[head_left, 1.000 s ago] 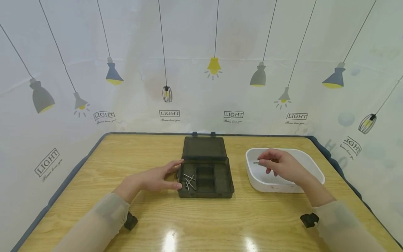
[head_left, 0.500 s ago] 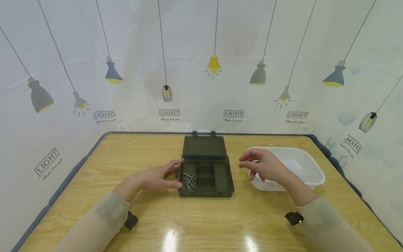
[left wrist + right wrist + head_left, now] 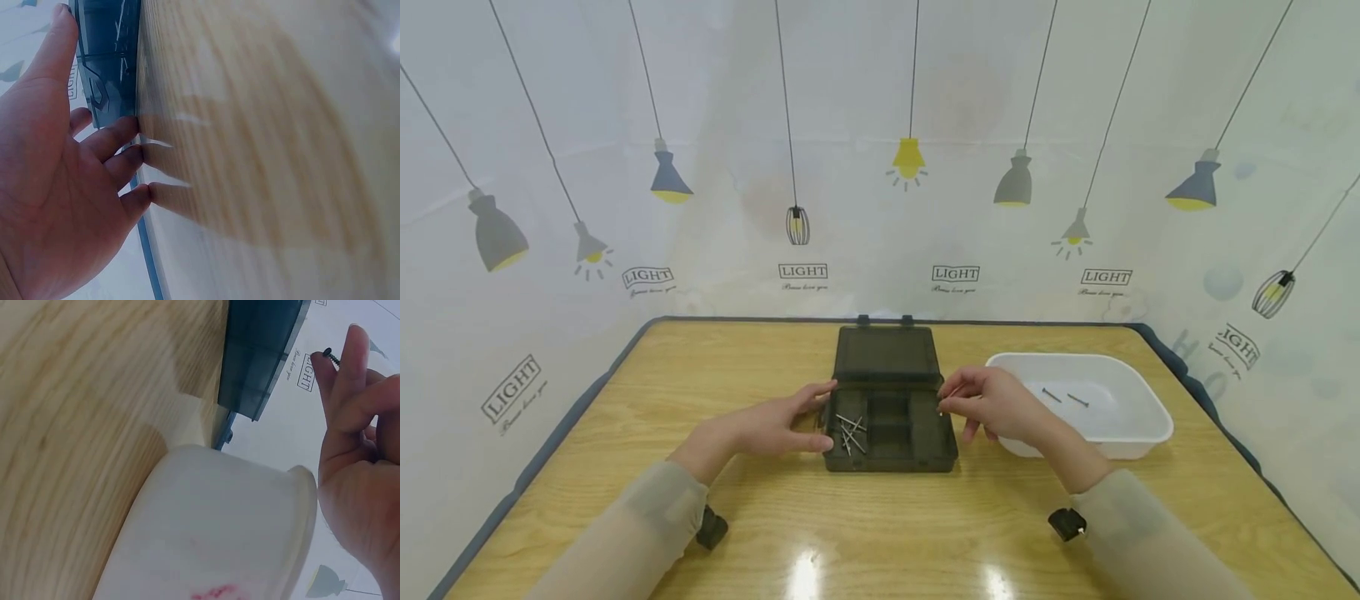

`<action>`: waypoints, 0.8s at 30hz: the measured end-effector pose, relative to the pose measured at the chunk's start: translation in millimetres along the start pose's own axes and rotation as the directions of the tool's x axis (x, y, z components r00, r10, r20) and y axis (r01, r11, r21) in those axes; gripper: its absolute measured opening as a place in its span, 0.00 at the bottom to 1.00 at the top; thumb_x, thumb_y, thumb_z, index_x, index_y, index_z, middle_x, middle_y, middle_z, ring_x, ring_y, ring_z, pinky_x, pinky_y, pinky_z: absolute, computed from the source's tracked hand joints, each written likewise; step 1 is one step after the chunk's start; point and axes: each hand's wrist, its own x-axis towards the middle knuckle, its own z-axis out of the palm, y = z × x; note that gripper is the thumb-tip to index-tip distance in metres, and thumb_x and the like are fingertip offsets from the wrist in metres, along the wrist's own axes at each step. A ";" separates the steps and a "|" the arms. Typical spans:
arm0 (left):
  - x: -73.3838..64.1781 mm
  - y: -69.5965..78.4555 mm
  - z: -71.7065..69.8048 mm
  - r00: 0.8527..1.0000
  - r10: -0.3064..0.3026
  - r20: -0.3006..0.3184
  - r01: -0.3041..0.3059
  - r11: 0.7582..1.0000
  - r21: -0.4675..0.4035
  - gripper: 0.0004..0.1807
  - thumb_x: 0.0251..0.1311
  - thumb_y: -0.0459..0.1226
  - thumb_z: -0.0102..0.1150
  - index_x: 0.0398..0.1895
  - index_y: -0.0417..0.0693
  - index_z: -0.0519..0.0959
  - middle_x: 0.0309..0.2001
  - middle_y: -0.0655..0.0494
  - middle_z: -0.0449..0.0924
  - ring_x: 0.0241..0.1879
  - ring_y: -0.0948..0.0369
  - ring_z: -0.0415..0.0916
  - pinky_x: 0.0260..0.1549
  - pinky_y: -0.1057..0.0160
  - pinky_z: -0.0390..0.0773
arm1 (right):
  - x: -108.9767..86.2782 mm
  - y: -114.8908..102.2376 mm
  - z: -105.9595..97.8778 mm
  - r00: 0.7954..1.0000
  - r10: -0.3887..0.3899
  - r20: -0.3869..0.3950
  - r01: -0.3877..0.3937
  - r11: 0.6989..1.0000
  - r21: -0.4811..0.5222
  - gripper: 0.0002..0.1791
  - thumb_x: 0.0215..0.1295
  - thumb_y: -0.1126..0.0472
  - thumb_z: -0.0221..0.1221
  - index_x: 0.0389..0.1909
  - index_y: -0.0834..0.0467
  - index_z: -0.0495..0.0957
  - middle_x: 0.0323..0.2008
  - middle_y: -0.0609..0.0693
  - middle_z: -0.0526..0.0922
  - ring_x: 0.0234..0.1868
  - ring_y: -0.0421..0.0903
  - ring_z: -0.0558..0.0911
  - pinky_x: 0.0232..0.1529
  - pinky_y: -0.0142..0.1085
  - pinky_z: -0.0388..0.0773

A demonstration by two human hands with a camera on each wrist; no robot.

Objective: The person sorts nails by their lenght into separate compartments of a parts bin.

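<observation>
A dark translucent compartment box [image 3: 891, 464] lies with its lid [image 3: 886, 352] folded back. Several long silvery screws [image 3: 850, 433] are crossed over one another in its left compartment. My left hand [image 3: 763, 423] rests against the box's left side, thumb near the front corner and a finger near the back one, with the other fingertips down at the table in the left wrist view. Between thumb and finger, my right hand [image 3: 1000, 406] pinches a screw [image 3: 332, 357] with a dark head, over the right edge of the box. The middle and right compartments hold no screws.
Right of the box stands a white plastic basin [image 3: 1138, 448], partly behind my right forearm, with two screws [image 3: 1063, 397] on its bottom. A patterned cloth [image 3: 880, 217] hangs behind the wooden table [image 3: 880, 533].
My right hand has travelled left from over the basin to the right edge of the box, carrying the screw. Two screws in the basin have come into sight. The left hand has stayed put.
</observation>
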 end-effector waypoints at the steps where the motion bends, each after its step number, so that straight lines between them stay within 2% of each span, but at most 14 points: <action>1: 0.0 -0.1 0.2 1.000 0.001 -0.001 -0.001 1.000 0.002 0.58 0.71 0.65 0.66 0.93 0.63 0.43 0.89 0.47 0.54 0.87 0.41 0.53 0.85 0.33 0.53 | 0.3 -0.8 1.9 1.000 0.002 0.000 -0.002 1.000 -0.003 0.06 0.79 0.59 0.66 0.49 0.55 0.85 0.48 0.60 0.92 0.26 0.55 0.90 0.14 0.42 0.77; 5: -0.2 -0.7 0.9 1.000 0.006 -0.002 -0.006 1.000 0.003 0.58 0.72 0.64 0.66 0.93 0.63 0.43 0.89 0.46 0.54 0.87 0.41 0.53 0.85 0.33 0.53 | 2.9 -3.8 8.8 1.000 0.013 0.002 -0.013 1.000 -0.017 0.07 0.79 0.59 0.66 0.50 0.56 0.84 0.48 0.61 0.90 0.27 0.58 0.91 0.16 0.46 0.79; 14: 1.6 -5.1 2.9 1.000 0.020 -0.002 -0.020 1.000 -0.008 0.57 0.72 0.64 0.65 0.93 0.62 0.43 0.89 0.46 0.54 0.87 0.42 0.54 0.85 0.35 0.54 | 7.4 -8.9 18.0 0.999 0.047 -0.017 -0.048 0.997 -0.063 0.07 0.81 0.57 0.64 0.51 0.55 0.83 0.46 0.60 0.88 0.27 0.51 0.91 0.21 0.48 0.84; 20: 1.9 -5.0 2.8 1.000 0.014 -0.002 -0.014 1.000 -0.013 0.58 0.72 0.65 0.65 0.93 0.64 0.42 0.89 0.47 0.54 0.87 0.42 0.53 0.85 0.35 0.54 | 5.7 -5.0 12.4 1.000 0.006 -0.028 -0.007 0.998 -0.065 0.09 0.81 0.56 0.64 0.54 0.55 0.84 0.46 0.62 0.88 0.32 0.62 0.91 0.24 0.55 0.86; 24: 1.5 -3.4 1.9 1.000 0.008 0.001 -0.008 1.000 -0.021 0.58 0.72 0.65 0.65 0.93 0.64 0.42 0.89 0.46 0.53 0.87 0.41 0.53 0.85 0.34 0.54 | 3.0 -1.0 0.0 0.999 -0.012 -0.048 0.010 0.999 -0.052 0.13 0.82 0.55 0.62 0.57 0.58 0.84 0.46 0.63 0.89 0.32 0.64 0.90 0.21 0.47 0.84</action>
